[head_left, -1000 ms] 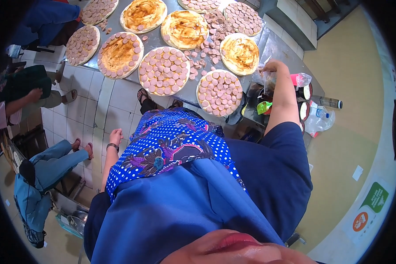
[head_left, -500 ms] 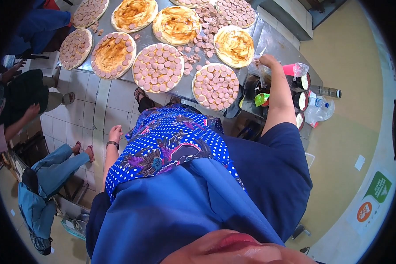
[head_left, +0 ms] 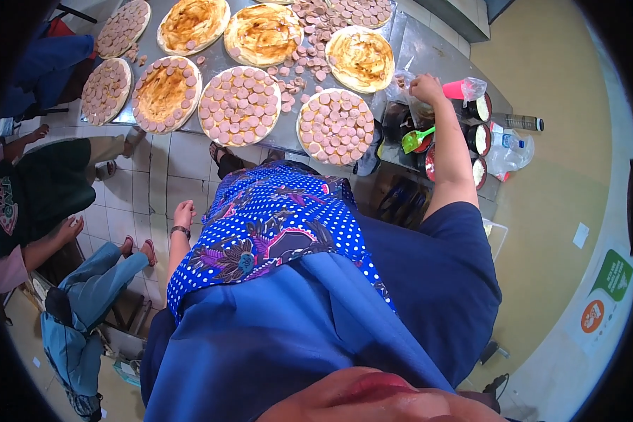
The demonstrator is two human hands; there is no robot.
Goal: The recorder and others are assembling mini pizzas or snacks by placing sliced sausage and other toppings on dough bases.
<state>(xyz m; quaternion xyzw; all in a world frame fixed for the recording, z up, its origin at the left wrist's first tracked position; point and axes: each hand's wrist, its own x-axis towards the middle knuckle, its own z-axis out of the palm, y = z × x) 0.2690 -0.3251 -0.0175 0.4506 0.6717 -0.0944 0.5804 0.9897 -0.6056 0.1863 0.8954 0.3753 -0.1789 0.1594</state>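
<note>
My right hand [head_left: 427,89] reaches over the right part of the metal table, its fingers curled down at a clear plastic bag [head_left: 402,81]; what they grip is hidden. Just below it lies a green spoon [head_left: 415,141] over dark containers. My left hand [head_left: 183,210], with a dark band at the wrist, hangs beside my blue dotted apron [head_left: 260,232], fingers curled and nothing in them. Closest to me on the table are two round dough bases covered with sausage slices, one in the middle [head_left: 239,105] and one nearer my right arm [head_left: 335,126].
Dough bases spread with brown sauce [head_left: 264,35] and loose sausage slices [head_left: 309,53] cover the metal table [head_left: 436,60]. At its right stand dark tubs with white contents [head_left: 479,139], a pink container [head_left: 457,90] and a water bottle [head_left: 512,141]. Other people [head_left: 49,169] are at the left.
The table and its dough bases have shifted left and slightly up in view. My right hand is a little higher in the picture, still by the plastic bag. The green spoon shows more fully.
</note>
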